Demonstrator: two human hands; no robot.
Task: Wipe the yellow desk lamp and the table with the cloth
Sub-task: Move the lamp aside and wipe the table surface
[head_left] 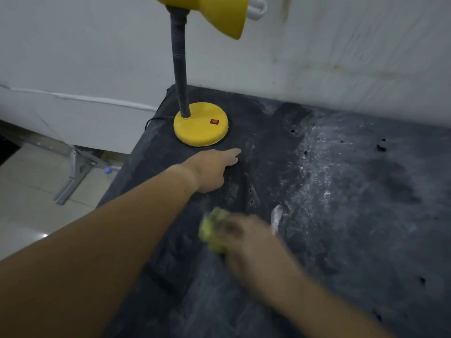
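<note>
We see a dark, dusty surface under the lamp, white wall behind it. Just before the lamp our left hand lies flat; nearer us, our blurred right hand grips the cloth. The lamp's shade is cut off.

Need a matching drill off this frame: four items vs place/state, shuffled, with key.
Items:
1 left hand
2 right hand
3 yellow desk lamp
4 red switch

Place/state:
a holds the yellow-green cloth, motion-blurred
b on the lamp base
c flat on the dark table, just in front of the lamp
d stands at the table's far left corner

Pairs: 1-c, 2-a, 3-d, 4-b
</note>
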